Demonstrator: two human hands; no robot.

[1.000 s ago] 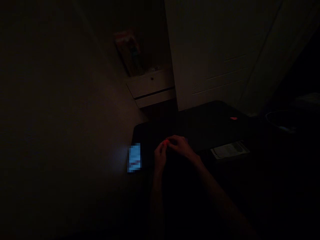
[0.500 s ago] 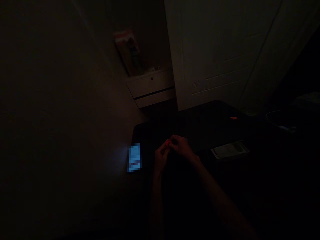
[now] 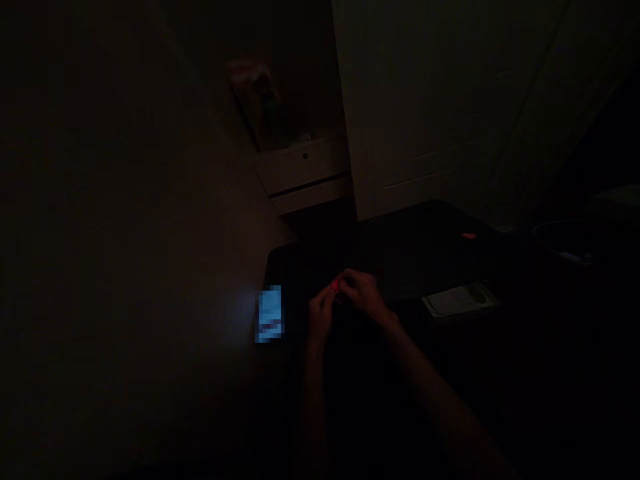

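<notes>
The room is very dark. A person's two bare hands are close together over the near part of a black desk point(image 3: 400, 250). Between their fingertips is a small red thing point(image 3: 335, 286). It is too dark to tell what it is. The left hand point(image 3: 321, 312) has a narrow grip, with its fingers pinching the red thing from the left. The right hand point(image 3: 361, 292) has a narrow grip too, pinching the same thing from the right.

To the left of the hands, a bright blue screen point(image 3: 270, 315) sits at the desk's left side, near the wall point(image 3: 150, 220). Its picture is all blurry squares. Far off to the right, a small red piece point(image 3: 469, 235) lies on the desk. Some pale papers point(image 3: 460, 300) are by the near edge of the desk, to the right of the hands. Behind the desk are a big pale panel point(image 3: 425, 120) and a drawer point(image 3: 303, 167) with a dark round spot.
</notes>
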